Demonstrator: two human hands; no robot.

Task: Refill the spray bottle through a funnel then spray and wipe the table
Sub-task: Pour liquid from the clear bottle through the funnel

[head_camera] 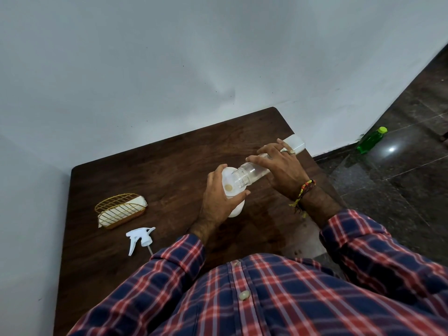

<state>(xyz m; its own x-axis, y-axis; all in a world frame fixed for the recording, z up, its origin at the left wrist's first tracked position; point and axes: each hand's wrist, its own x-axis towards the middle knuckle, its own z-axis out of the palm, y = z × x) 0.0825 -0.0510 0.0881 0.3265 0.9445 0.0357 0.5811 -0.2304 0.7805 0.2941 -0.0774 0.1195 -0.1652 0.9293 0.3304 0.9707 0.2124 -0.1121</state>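
— Pouring, by the look of it. Wrapping the right hand (281,163) round the clear bottle (252,172), tipping it nearly flat, hanging its mouth just over the funnel (229,180).

— And curling the left hand (219,202) round the funnel's rim, pinning it on the neck of the spray bottle (236,210), which is standing upright towards the right side of the table (169,161).

— Seeing any liquid running?

— Not managing to tell; too clear, too small.

— Then going slowly: raising the base a little at a time, aiming at the funnel's wall rather than straight down the hole, avoiding a gulp and a splash.

— Watching the level in the funnel too, pausing whenever filling faster than draining. Pressing down lightly with the left, not squeezing, guarding against toppling something probably so light.

— Resting the clear bottle's mouth on the rim, perhaps?

— Hovering close instead, probably; leaning there and risking levering the funnel off.

— Leaving the trigger head (139,238) lying to the left, well apart from the pour, ready for screwing back on.

— And leaving the napkins (139,201) sitting in the wire holder (118,209) just behind it, handy for drips now and for wiping later.

— Ignoring the green bottle (369,140) down on the floor by the wall.
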